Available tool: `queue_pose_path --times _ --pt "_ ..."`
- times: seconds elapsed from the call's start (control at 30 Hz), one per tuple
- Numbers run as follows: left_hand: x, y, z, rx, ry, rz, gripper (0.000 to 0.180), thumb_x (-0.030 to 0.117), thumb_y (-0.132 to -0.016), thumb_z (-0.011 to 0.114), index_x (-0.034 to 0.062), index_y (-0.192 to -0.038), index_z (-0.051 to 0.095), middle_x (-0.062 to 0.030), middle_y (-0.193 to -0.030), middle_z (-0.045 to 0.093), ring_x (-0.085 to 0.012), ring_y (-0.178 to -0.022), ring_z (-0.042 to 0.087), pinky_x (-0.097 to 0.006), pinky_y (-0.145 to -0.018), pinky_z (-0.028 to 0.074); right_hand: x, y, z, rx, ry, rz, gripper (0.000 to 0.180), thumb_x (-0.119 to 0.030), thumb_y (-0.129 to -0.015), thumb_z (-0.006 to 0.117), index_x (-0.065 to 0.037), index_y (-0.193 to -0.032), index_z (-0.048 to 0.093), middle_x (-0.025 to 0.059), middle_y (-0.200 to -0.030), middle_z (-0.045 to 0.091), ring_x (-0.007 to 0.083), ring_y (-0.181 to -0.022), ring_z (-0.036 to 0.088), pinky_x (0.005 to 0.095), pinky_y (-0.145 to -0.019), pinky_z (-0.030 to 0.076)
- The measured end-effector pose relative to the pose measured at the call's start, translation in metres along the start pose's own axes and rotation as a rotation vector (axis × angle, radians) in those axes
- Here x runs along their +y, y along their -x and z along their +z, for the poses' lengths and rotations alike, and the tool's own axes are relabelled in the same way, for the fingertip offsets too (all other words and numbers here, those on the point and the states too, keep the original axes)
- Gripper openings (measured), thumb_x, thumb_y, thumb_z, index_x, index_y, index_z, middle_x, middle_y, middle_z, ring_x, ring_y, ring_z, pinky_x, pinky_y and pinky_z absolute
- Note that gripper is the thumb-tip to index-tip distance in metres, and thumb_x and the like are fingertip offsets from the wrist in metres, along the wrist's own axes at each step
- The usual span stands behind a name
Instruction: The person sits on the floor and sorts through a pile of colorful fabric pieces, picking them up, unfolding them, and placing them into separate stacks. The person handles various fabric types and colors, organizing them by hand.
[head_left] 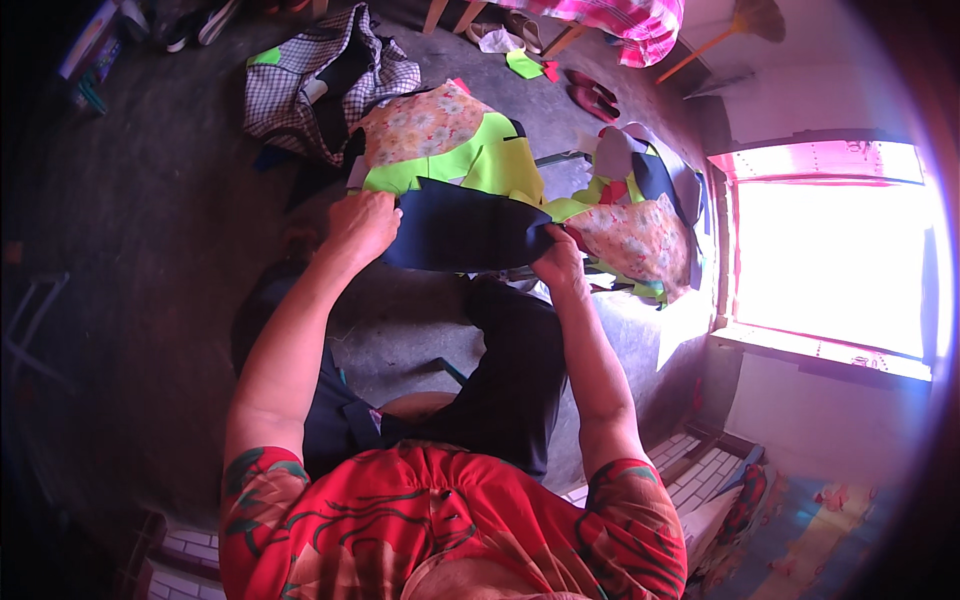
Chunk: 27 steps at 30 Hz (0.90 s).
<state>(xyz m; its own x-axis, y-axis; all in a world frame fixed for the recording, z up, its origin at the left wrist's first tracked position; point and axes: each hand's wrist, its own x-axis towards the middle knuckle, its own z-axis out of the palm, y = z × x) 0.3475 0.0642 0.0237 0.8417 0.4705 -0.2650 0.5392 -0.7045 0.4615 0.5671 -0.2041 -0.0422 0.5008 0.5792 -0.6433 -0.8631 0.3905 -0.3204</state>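
Observation:
A dark navy piece of fabric (465, 228) is stretched out above my lap between both hands. My left hand (365, 228) grips its left end with closed fingers. At the opposite end, my right hand (560, 262) pinches the lower right edge. Just beyond the navy piece lies a pile of bright yellow-green fabric pieces (490, 160), partly covered by it. On that pile rests a peach floral cloth (425, 125). Near my right hand, a second peach floral cloth (640, 240) lies among green, grey and navy scraps.
A checked bag (290, 95) slumps at the far left of the pile. Maroon shoes (594, 96) and a green scrap (523, 64) lie on the grey floor (150, 250). A broom (735, 32) leans by the far right wall. A bright window (835, 260) is at the right.

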Motion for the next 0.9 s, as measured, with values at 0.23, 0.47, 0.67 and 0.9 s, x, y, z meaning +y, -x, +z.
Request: queue_pose_path --times 0.23,0.47,0.67,0.9 --pt "0.011 -0.007 0.010 0.113 0.068 0.121 0.022 0.025 -0.086 0.059 0.0032 -0.087 0.062 -0.0184 -0.081 0.066 -0.0367 -0.078 0.065 -0.048 -0.068 0.051 0.007 0.003 0.008 -0.101 -0.045 0.096 0.030 -0.011 -0.094 0.041 0.006 -0.117 0.052 0.0204 -0.120 0.059 0.0337 -0.114 0.056 0.0478 -0.104 0.039" --pt "0.042 -0.017 0.019 0.116 0.324 0.335 0.024 0.020 -0.086 0.058 -0.0024 -0.096 0.061 -0.0182 -0.102 0.063 -0.0348 -0.092 0.062 -0.043 -0.080 0.049 0.012 0.013 0.017 -0.257 0.000 0.245 0.034 -0.010 -0.093 0.043 0.005 -0.122 0.050 0.0187 -0.122 0.058 0.0328 -0.114 0.056 0.0477 -0.104 0.039" --pt "0.064 -0.014 0.035 0.056 0.578 0.600 0.029 0.016 -0.088 0.059 -0.0093 -0.101 0.063 -0.0104 -0.138 0.048 -0.0280 -0.122 0.050 -0.036 -0.100 0.042 0.020 0.017 0.025 -0.149 0.201 0.114 0.035 -0.010 -0.092 0.046 0.003 -0.124 0.050 0.0171 -0.124 0.058 0.0307 -0.113 0.057 0.0458 -0.102 0.041" --pt "0.074 -0.023 0.061 -0.022 0.552 0.649 0.029 0.016 -0.087 0.059 -0.0104 -0.099 0.062 -0.0091 -0.143 0.042 -0.0283 -0.119 0.051 -0.038 -0.100 0.042 0.034 0.028 0.045 -0.203 0.490 0.019 0.031 -0.009 -0.090 0.048 0.001 -0.119 0.052 0.0128 -0.111 0.062 0.0266 -0.101 0.061 0.0430 -0.091 0.048"
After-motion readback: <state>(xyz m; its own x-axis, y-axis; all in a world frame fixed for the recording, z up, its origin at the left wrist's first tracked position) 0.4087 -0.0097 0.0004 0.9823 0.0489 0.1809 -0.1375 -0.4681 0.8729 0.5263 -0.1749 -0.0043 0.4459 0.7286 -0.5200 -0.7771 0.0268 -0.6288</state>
